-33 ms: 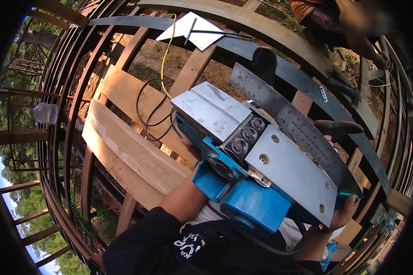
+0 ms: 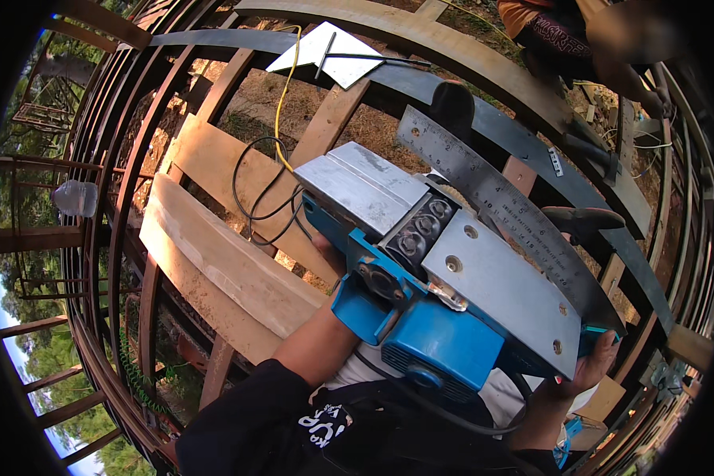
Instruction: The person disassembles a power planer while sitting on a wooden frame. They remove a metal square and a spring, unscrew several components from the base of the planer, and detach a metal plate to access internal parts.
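Note:
A blue electric hand planer (image 2: 444, 353) lies sole up across my lap, its two silver sole plates (image 2: 504, 293) and the dark cutter drum (image 2: 422, 230) between them facing me. My left hand (image 2: 331, 252) is closed around the planer's left end, mostly hidden beneath the body. At the lower right end my right hand (image 2: 592, 365) grips the planer, thumb up at the corner. Along the far side of the planer stands a steel ruler (image 2: 500, 190) on edge. Its lower end reaches close to my right hand; whether the fingers touch it I cannot tell.
Shaped wooden boards (image 2: 214, 246) lie at left over open timber framing. A black cable (image 2: 250, 214) loops there, joined to a yellow cord (image 2: 281, 103). White sheet pieces (image 2: 325, 55) lie beyond. Another person (image 2: 555, 40) is at the upper right. A plastic bottle (image 2: 76, 198) is far left.
The planer is tilted very slightly, showing more of its blue motor housing and the cable below. Both hands keep their holds.

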Motion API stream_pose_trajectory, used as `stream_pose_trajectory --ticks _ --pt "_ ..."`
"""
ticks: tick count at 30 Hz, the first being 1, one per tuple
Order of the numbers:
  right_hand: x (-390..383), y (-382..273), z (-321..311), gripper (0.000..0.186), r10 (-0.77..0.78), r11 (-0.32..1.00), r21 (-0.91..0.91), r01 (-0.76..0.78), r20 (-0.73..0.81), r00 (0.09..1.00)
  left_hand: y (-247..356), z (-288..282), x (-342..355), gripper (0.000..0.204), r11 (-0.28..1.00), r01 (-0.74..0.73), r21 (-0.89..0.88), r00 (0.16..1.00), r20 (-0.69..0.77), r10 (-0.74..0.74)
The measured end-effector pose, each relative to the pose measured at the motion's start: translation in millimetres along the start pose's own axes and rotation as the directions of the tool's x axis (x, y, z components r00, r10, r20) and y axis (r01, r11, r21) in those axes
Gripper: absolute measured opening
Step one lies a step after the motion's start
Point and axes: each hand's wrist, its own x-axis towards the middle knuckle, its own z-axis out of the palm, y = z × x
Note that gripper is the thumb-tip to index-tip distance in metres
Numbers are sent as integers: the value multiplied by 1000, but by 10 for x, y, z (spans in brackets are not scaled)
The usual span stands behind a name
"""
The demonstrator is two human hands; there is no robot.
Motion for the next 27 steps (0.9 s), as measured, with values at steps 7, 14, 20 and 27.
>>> stream_pose_trajectory --ticks 7,14,20,27 --pt "44 26 -3 44 57 961 267 -74 72 996 -54 -19 25 96 1000 -11 -15 1000 21 11" --pt "253 -109 179 45 112 972 179 -152 218 970 -52 -100 52 95 994 5 -106 997 79 3" --pt "277 -2 3 41 149 927 298 -228 268 952 -57 -139 40 94 970 104 -221 980 189 -62" --pt "138 -104 182 41 120 916 347 -200 237 964 -108 -146 3 93 932 214 -291 953 274 -133"
